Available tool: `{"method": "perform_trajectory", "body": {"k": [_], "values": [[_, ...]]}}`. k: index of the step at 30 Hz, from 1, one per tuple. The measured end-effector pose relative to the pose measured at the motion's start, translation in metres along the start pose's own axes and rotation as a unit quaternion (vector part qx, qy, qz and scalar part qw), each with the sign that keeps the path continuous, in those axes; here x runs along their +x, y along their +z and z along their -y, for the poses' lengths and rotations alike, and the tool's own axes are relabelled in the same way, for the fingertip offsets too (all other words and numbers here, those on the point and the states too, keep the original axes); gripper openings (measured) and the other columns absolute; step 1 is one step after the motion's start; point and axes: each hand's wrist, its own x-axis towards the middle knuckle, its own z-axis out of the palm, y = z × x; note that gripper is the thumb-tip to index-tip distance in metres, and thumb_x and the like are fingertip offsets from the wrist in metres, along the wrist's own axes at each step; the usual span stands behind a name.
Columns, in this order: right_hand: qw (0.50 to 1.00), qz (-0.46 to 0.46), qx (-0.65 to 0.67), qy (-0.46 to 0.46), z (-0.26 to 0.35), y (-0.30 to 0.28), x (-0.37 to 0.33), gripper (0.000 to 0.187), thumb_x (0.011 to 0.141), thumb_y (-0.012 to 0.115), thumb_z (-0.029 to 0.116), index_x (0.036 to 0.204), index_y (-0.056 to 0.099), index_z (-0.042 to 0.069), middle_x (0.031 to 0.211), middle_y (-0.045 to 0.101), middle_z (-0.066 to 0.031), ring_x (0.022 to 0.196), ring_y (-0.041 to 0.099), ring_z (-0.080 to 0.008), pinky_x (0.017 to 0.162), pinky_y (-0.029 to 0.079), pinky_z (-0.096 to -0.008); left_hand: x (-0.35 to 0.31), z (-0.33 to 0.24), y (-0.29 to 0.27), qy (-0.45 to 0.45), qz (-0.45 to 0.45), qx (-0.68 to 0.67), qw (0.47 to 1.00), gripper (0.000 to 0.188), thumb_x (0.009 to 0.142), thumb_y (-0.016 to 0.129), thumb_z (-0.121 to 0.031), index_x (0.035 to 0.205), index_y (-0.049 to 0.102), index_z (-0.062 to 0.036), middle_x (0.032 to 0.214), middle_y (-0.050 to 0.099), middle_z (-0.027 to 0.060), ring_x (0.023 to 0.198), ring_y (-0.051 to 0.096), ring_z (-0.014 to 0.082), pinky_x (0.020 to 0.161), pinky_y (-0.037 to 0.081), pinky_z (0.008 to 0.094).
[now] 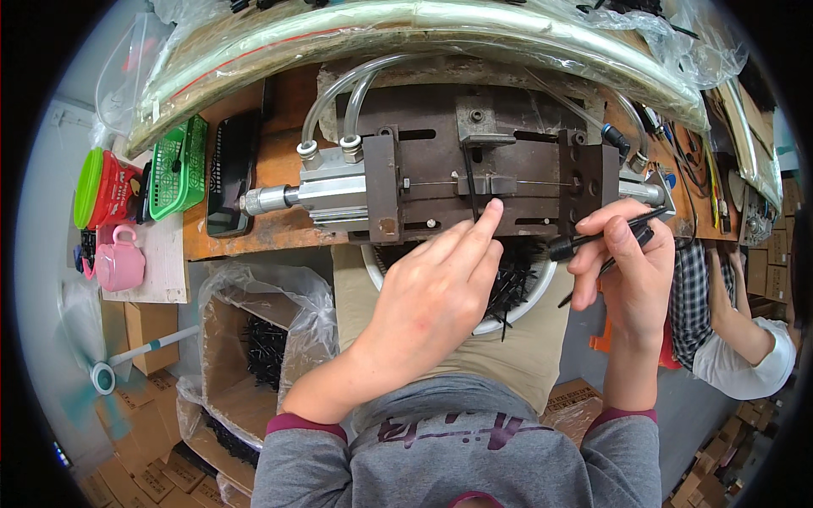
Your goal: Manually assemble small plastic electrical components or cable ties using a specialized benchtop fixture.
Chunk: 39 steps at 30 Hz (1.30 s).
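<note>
My left hand (440, 284) reaches over the front of a dark metal fixture (440, 216), its index finger near the small central block (500, 184). A thin black rod (471, 173) lies across that block and runs down to the left fingers, which seem to pinch it; the thumb is hidden. To the right of the fixture, my right hand (631, 262) is closed around several black plastic rods (563, 248) with thicker ends. Beneath the left hand, a white tub (549, 284) on my lap holds many slim black pieces (512, 279).
Silver cylinders (332, 195) with clear hoses (326, 97) flank the fixture. A green basket (179, 165), a black tray (233, 173) and a pink cup (120, 261) are at left. Below stands a plastic-lined carton (229, 339) of black pieces. Another person's arm (745, 326) shows at right.
</note>
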Motion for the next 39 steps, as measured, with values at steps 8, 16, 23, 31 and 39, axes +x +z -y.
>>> {"method": "perform_trajectory", "body": {"k": [8,16,23,31,39], "values": [[1.000,0.001,0.022,0.014,-0.004,0.003,-0.001,0.027,0.101,0.060,0.018,0.098,0.065,-0.008,0.069,0.068,-0.0189,0.045,0.064,-0.0214,0.039,0.042,-0.0245,-0.007,0.003,0.008,0.022,-0.009,-0.003,1.000,0.039,0.080,0.064,-0.002,0.116,0.064,0.0117,0.140,0.052,0.0304,0.100,0.070,0.0289,0.091,0.058,0.0374],[0.999,-0.004,0.027,0.031,-0.004,0.006,-0.002,0.028,0.102,0.059,0.020,0.095,0.063,-0.007,0.067,0.067,-0.0170,0.042,0.062,-0.0188,0.037,0.038,-0.0236,0.005,-0.001,0.003,0.002,-0.026,0.058,0.998,0.030,0.081,0.071,-0.008,0.110,0.071,-0.0024,0.132,0.065,0.0161,0.093,0.073,0.0247,0.090,0.058,0.0372],[0.992,-0.016,0.043,0.117,-0.004,0.008,-0.001,0.030,0.104,0.057,0.023,0.088,0.061,-0.002,0.060,0.064,-0.0112,0.034,0.051,-0.0112,0.032,0.028,-0.0212,0.003,-0.002,-0.002,-0.010,-0.040,0.001,0.999,0.032,0.077,0.078,-0.009,0.108,0.073,-0.0030,0.122,0.070,0.0116,0.084,0.073,0.0222,0.074,0.058,0.0308],[0.997,0.018,0.022,0.079,0.000,0.025,0.004,0.027,0.105,0.054,0.021,0.107,0.064,-0.004,0.077,0.068,-0.0111,0.052,0.060,-0.0104,0.049,0.045,-0.0221,-0.001,-0.014,-0.017,0.008,-0.120,-0.221,0.968,0.034,0.070,0.084,-0.001,0.102,0.074,-0.0012,0.098,0.071,0.0110,0.079,0.070,0.0215,0.064,0.058,0.0298],[0.944,-0.086,-0.262,-0.185,0.004,0.004,-0.008,0.023,0.095,0.068,0.020,0.095,0.076,-0.001,0.110,0.066,-0.0121,0.080,0.055,-0.0106,0.071,0.042,-0.0239,-0.004,0.004,0.022,0.016,-0.138,0.042,0.989,0.014,0.078,0.072,-0.006,0.089,0.069,0.0023,0.121,0.070,0.0155,0.065,0.060,0.0137,0.055,0.049,0.0277]]}}
